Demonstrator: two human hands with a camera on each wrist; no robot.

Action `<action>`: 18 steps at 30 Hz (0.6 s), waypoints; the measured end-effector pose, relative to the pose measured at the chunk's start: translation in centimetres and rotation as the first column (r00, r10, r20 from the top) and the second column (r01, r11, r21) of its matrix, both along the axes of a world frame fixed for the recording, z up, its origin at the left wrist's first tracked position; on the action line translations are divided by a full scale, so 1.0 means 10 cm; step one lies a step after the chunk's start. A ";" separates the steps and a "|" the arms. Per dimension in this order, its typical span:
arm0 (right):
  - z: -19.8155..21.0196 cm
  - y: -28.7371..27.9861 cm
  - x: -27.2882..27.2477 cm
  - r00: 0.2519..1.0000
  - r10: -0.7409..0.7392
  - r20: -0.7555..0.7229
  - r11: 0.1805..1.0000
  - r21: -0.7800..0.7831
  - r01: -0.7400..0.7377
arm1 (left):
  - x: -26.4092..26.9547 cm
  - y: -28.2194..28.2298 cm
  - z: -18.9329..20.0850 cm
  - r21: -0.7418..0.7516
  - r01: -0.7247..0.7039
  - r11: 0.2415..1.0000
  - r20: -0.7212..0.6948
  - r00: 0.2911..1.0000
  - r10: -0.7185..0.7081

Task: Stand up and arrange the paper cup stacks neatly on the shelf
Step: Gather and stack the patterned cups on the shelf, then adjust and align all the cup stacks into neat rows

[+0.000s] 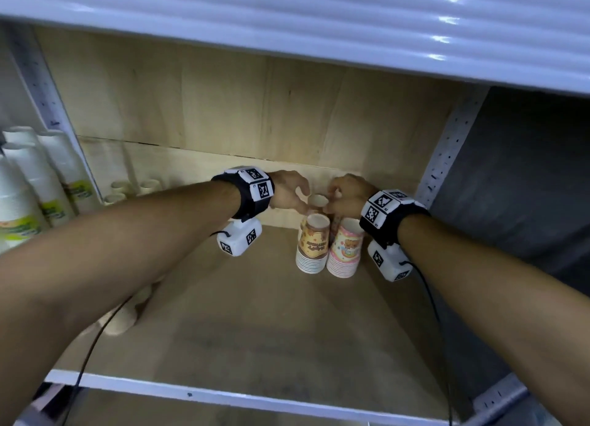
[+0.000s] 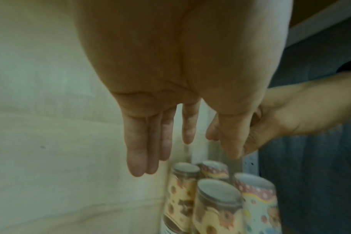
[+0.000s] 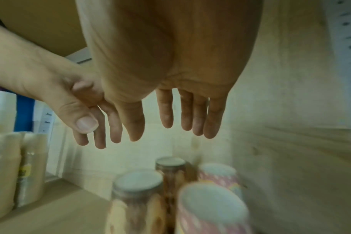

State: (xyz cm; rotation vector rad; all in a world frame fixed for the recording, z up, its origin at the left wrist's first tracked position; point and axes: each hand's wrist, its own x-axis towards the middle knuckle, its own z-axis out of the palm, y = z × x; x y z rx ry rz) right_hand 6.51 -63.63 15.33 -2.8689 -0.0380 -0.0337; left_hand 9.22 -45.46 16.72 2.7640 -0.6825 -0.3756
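1. Four paper cup stacks stand upside down in a tight square near the back right corner of the wooden shelf point(image 1: 255, 339). I use the yellow-brown front stack point(image 1: 313, 248) as the landmark.
2. The pink front stack point(image 1: 346, 250) stands just to the right of it, touching or nearly so. Two more stacks stand directly behind, a yellow-brown one point(image 2: 183, 186) and a pink one point(image 2: 214, 169); the head view mostly hides them behind the hands.
3. The left hand point(image 1: 289, 191) hangs above and behind the landmark, fingers point(image 2: 136, 152) straight and loose, holding nothing.
4. The right hand point(image 1: 349, 196) hangs just to its right, fingers point(image 3: 212, 120) likewise extended and released. Neither hand touches a cup in the wrist views.
5. Judged from this, these four stacks are up and grouped; this part looks finished or nearly so.
6. What seems left: plain tan cups point(image 1: 123, 317) lie on their side well to the left of the landmark, near the shelf front, partly hidden by the left forearm. More plain cups point(image 1: 134, 191) sit at the back left.
7. Wrapped white cup sleeves point(image 1: 28, 196) stand beyond the left upright, on the neighbouring bay.
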 end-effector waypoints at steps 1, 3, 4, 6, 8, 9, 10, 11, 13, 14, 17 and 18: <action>0.07 0.09 0.02 1.000 0.008 0.008 1.000 0.001 -0.008 | -0.01 0.11 0.10 0.001 -0.031 1.000 -0.010 0.999 0.031; 0.20 0.32 0.07 0.999 0.045 0.011 0.999 0.011 -0.045 | -0.04 0.38 0.29 0.006 -0.089 0.996 -0.022 0.996 0.089; 0.25 0.45 0.10 0.997 0.075 0.013 0.997 0.010 -0.075 | -0.06 0.54 0.38 0.008 -0.115 0.993 -0.028 0.993 0.115; 0.35 0.75 0.14 0.991 0.132 0.027 0.991 0.011 -0.132 | -0.12 0.86 0.54 0.003 -0.161 0.987 -0.030 0.986 0.162; 0.42 1.09 0.16 0.983 0.179 0.045 0.983 0.022 -0.181 | -0.19 1.22 0.67 0.009 -0.210 0.978 -0.016 0.978 0.210; 0.45 1.26 0.16 0.977 0.207 0.051 0.978 0.028 -0.209 | -0.23 1.40 0.72 0.016 -0.239 0.971 -0.012 0.971 0.239; 0.47 1.43 0.15 0.969 0.240 0.055 0.969 0.038 -0.243 | -0.28 1.58 0.75 0.023 -0.272 0.962 -0.016 0.962 0.272; 0.48 1.61 0.12 0.959 0.278 0.056 0.959 0.050 -0.281 | -0.33 1.76 0.78 0.032 -0.302 0.953 -0.026 0.953 0.303; 0.50 1.95 0.05 0.930 0.363 0.050 0.928 0.065 -0.366 | -0.45 2.11 0.80 0.060 -0.351 0.934 -0.051 0.934 0.354; 0.50 2.12 0.01 0.914 0.404 0.042 0.911 0.071 -0.406 | -0.52 2.27 0.80 0.079 -0.374 0.924 -0.059 0.924 0.379; 0.46 2.60 -0.15 0.856 0.516 0.018 0.851 0.105 -0.515 | -0.70 2.74 0.71 0.128 -0.443 0.888 -0.086 0.887 0.455; 0.43 2.73 -0.20 0.839 0.544 0.010 0.832 0.122 -0.541 | -0.76 2.88 0.66 0.143 -0.458 0.877 -0.101 0.875 0.474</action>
